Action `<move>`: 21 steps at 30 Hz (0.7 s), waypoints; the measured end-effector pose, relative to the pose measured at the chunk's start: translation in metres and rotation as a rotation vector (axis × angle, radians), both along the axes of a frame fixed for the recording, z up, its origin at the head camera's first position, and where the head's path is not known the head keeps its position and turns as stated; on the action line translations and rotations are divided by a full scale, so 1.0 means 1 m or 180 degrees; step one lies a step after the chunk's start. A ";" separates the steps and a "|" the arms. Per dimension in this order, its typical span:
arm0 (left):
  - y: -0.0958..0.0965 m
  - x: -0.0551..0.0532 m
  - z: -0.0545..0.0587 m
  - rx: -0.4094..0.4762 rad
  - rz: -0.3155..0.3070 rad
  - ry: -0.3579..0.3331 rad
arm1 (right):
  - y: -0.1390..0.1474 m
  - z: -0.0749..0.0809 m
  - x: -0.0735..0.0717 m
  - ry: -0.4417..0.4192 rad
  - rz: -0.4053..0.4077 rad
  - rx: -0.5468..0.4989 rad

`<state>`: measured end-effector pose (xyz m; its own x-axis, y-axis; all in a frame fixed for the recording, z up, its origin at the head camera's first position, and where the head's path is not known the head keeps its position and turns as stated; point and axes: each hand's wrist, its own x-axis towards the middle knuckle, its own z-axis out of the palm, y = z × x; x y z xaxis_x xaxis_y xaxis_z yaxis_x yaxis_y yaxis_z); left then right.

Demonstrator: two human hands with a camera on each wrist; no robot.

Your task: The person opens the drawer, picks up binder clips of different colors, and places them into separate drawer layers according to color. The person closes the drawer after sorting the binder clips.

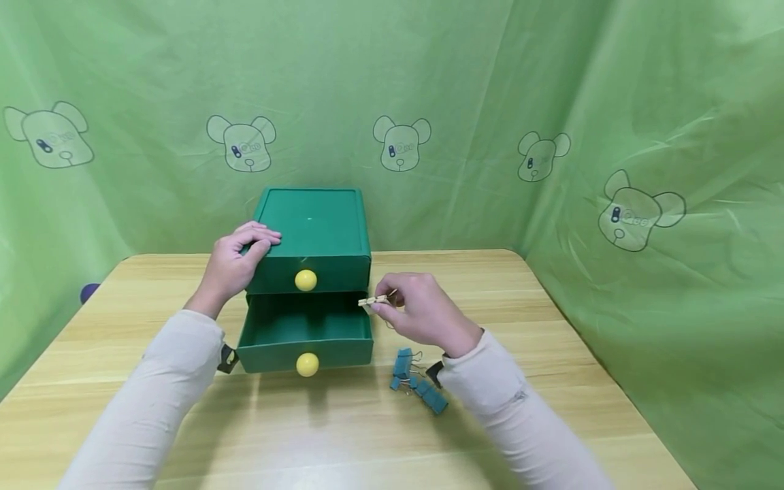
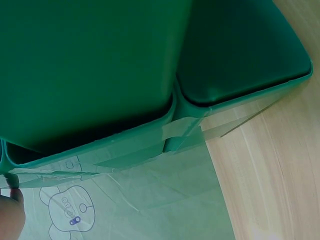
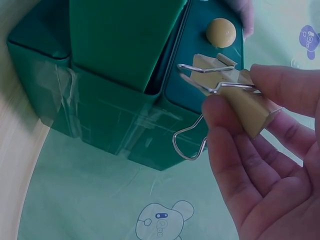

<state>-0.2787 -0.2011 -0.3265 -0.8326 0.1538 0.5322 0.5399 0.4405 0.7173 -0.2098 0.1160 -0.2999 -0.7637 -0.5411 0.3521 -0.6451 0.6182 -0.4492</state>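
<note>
A green drawer cabinet (image 1: 312, 221) stands on the table, and the drawer (image 1: 306, 352) under its top one is pulled out. My left hand (image 1: 235, 255) rests on the cabinet's top at the left edge, fingers stretched over it; only a fingertip edge shows in the left wrist view. At the right side of the pulled-out drawer, my right hand (image 1: 419, 309) pinches a yellow binder clip (image 3: 232, 92) between thumb and fingers. The clip's silver wire handles point toward the cabinet in the right wrist view. Several blue binder clips (image 1: 402, 364) lie on the table below my right hand.
Yellow round knobs (image 1: 306, 280) stick out from the drawer fronts. Another cabinet section (image 2: 245, 50) lies below the pulled-out drawer. A green curtain (image 1: 331, 82) with bear-head drawings hangs behind and to the right of the wooden table (image 1: 294, 442). A purple object (image 1: 88, 292) shows at the left edge.
</note>
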 end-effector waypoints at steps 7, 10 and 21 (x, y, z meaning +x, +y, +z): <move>0.001 0.001 0.001 0.0030 -0.0014 -0.0028 | -0.008 -0.001 -0.002 -0.0054 0.0029 0.0003; 0.001 0.001 0.000 0.0027 -0.0006 -0.0031 | -0.012 -0.001 -0.002 -0.0076 0.0020 0.0007; 0.000 0.001 0.001 0.0033 -0.0012 -0.0037 | -0.024 -0.003 -0.004 -0.0027 0.0063 0.0046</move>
<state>-0.2779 -0.2008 -0.3259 -0.8381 0.1515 0.5240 0.5331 0.4308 0.7282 -0.2140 0.0917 -0.3030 -0.7557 -0.5611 0.3377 -0.6535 0.6118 -0.4457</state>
